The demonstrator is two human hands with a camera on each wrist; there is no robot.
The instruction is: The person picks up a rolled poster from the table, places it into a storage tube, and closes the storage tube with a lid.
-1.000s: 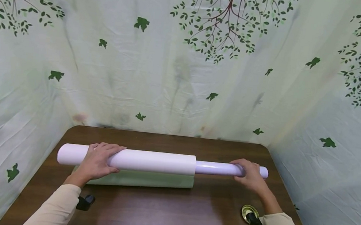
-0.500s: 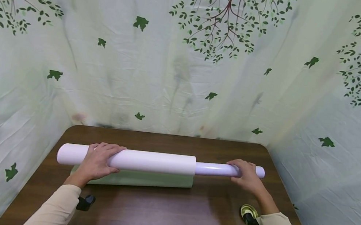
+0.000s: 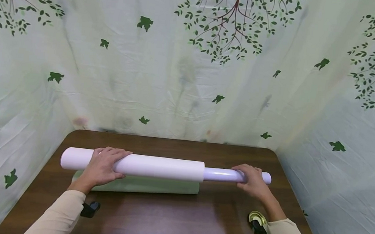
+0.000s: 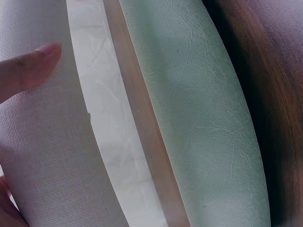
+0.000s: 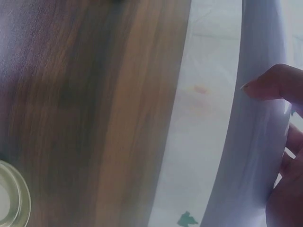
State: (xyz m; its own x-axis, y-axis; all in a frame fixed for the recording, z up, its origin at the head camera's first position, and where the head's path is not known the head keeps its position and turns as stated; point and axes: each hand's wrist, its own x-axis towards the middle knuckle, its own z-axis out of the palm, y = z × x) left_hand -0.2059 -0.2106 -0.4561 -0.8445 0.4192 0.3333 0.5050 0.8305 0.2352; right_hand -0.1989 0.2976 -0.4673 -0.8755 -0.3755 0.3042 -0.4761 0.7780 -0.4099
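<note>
In the head view my left hand [image 3: 104, 167] grips a thick white textured roll [image 3: 165, 168] from above, thumb on the near side. A thinner glossy white roll [image 3: 220, 175] sticks out of its right end. My right hand [image 3: 252, 182] holds that thinner roll close to its right tip. Behind and below the white roll, a pale green textured roll [image 3: 152, 186] lies on the table. The left wrist view shows my thumb pressed on the white roll, with the green roll [image 4: 194, 113] beside it. My right thumb lies along the glossy roll [image 5: 255, 142] in the right wrist view.
A round gold-coloured ring [image 3: 257, 218] sits on the brown wooden table [image 3: 162, 221] by my right wrist, partly hidden by a black wrist camera [image 3: 258, 228]. Pale curtains [image 3: 185, 75] with leaf prints stand around the table's back and sides.
My right hand has moved left with the thinner roll, so less of it shows outside the thick one. My left hand and the thick roll have stayed nearly in place.
</note>
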